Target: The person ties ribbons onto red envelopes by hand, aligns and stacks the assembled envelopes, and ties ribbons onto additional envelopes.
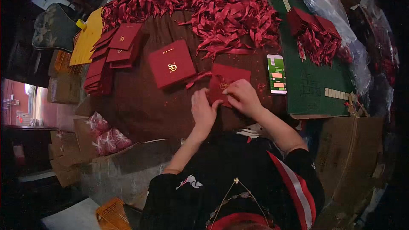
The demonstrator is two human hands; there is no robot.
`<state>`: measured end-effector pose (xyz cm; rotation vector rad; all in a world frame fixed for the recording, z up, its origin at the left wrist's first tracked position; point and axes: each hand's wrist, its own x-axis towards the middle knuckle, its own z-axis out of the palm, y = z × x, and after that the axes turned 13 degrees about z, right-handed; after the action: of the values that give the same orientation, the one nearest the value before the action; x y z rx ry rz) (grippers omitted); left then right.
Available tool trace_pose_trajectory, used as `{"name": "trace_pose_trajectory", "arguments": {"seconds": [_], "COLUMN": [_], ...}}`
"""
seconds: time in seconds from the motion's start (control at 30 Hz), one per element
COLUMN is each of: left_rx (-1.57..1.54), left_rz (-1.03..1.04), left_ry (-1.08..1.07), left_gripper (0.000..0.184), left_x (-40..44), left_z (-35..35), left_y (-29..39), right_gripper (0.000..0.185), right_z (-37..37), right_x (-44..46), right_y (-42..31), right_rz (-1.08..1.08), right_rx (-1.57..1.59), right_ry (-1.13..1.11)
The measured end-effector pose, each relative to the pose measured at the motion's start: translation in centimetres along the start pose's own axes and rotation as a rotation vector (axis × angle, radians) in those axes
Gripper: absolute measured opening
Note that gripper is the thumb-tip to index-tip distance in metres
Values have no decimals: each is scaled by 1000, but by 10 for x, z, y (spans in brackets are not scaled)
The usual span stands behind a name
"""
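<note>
A small red pouch (232,73) with a gold mark lies on the dark red cloth, between my two hands. My left hand (203,108) holds its lower left edge, thumb at the bottom. The fingers of my right hand (241,96) are pinched together on the pouch's front, partly hiding the gold mark. A red ribbon (198,78) reaches out from the pouch's left side. Just to the left sits a larger red square piece (172,64) with a gold logo.
Stacked red pouches (123,38) are at the left, a big heap of red ribbons (234,12) at the back. A lit phone (277,74) lies right of my hands, beside a green board (315,89) bearing more pouches (317,27). Bagged red items (111,139) sit lower left.
</note>
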<state>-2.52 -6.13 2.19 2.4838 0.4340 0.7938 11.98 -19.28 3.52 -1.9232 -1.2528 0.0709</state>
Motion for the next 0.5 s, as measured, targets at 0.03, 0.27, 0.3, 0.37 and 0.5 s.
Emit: {"name": "trace_pose_trajectory", "arguments": {"seconds": [0.03, 0.27, 0.3, 0.37, 0.5], "left_rx": [-12, -48, -47, -86, -104], "left_rz": [-51, -143, -130, -112, -103], "left_ry": [-20, -65, -56, -16, -2], "left_gripper": [51, 46, 45, 45, 42], "left_x": [0, -2, -4, -5, -3], "left_z": [-1, 1, 3, 6, 2], "left_y": [0, -9, -11, -11, -6], "right_gripper": [22, 14, 13, 13, 13], "right_z": [12, 42, 42, 45, 43], "right_x": [4, 12, 13, 12, 13], "right_y": [-5, 0, 0, 4, 4], "right_rz": [36, 122, 101, 110, 165], "right_rx": [49, 3, 7, 4, 112], "right_ry": [49, 16, 14, 3, -89]}}
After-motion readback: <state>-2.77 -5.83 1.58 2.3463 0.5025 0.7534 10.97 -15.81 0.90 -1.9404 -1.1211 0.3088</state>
